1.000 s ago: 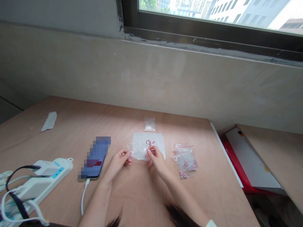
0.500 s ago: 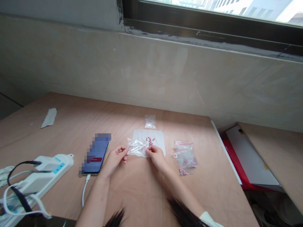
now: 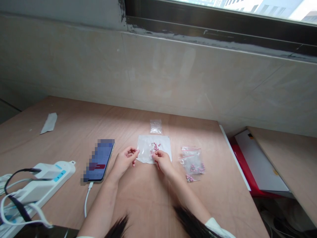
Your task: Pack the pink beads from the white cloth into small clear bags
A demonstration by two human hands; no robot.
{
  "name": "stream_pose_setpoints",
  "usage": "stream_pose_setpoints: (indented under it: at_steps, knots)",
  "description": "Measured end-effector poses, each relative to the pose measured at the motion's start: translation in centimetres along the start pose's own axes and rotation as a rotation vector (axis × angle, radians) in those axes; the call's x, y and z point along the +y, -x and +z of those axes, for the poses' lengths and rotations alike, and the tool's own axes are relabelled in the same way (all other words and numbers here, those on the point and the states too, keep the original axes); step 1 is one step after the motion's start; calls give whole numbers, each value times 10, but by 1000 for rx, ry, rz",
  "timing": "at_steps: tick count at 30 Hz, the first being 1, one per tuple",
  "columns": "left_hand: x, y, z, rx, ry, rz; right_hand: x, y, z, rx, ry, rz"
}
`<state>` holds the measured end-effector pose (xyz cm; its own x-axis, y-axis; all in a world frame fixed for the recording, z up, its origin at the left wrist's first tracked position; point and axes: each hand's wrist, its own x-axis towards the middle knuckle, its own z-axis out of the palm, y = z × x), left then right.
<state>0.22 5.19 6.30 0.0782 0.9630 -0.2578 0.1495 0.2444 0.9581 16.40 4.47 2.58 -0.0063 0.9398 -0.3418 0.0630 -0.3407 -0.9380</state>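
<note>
The left hand (image 3: 125, 162) has thumb and finger close together by the left edge of the white sheet (image 3: 166, 147). The right hand (image 3: 162, 162) has its tips together over the sheet's near edge. I can't tell what either pinches. Pink beads (image 3: 156, 146) lie just past the right fingers. Table wood (image 3: 146, 198) shows between the arms and from the right fingers to the bags (image 3: 194, 160).

Just an indoor work spot, can't tell if home or office: pale wood-grain desktop (image 3: 143, 198) against a beige wall (image 3: 158, 72), dark-framed window (image 3: 210, 28) showing city buildings (image 3: 262, 8), white plastic power strip (image 3: 55, 180).
</note>
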Motion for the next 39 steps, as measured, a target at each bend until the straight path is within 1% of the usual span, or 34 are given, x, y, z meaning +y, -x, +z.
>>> stream_pose_setpoints:
  at_steps: [2,4,6,8,9,12,13,14,17,18,19,21,22,24,26,28,31,33,36,38,39]
  knots:
    - [3,-1,2,13,-8,21,-2,1,0,-14,-39,59]
    - [6,-2,3,23,-19,45,-4,1,0,-28,-60,87]
    - [8,-1,3,37,-18,60,-5,3,-1,-29,-71,82]
    - [6,1,1,42,-10,54,-7,5,-2,3,-84,39]
    - [4,2,-1,15,-13,39,-8,6,-3,36,-84,6]
    - [-5,5,-11,-148,-63,-40,-17,10,-8,150,-52,-112]
    - [-8,5,-14,-166,-90,-51,-21,12,-11,168,-30,-150]
    - [-9,4,-17,-140,-114,-46,-26,13,-13,174,-2,-190]
    - [-1,2,-19,61,-141,37,-39,17,-19,147,123,-302]
    - [5,1,-16,79,-136,61,-43,18,-20,132,171,-331]
    - [11,1,-12,40,-133,79,-46,19,-21,116,216,-359]
    - [22,0,-3,-108,-145,94,-50,22,-20,82,275,-403]
    - [26,0,1,-157,-169,106,-50,23,-20,71,280,-411]
    - [30,2,7,-182,-211,136,-49,23,-20,68,232,-377]
    - [29,3,10,-169,-221,164,-46,22,-21,75,156,-299]
    - [26,5,8,-182,-208,172,-41,20,-23,60,119,-227]
    - [24,8,5,-205,-212,164,-34,18,-24,29,121,-165]
    - [23,9,4,-203,-229,156,-33,18,-22,48,129,-150]
    - [23,8,6,-168,-247,154,-36,20,-18,94,155,-175]
    - [23,7,7,-127,-237,161,-38,21,-16,84,133,-208]
    - [23,6,8,-105,-226,162,-38,21,-15,56,107,-218]
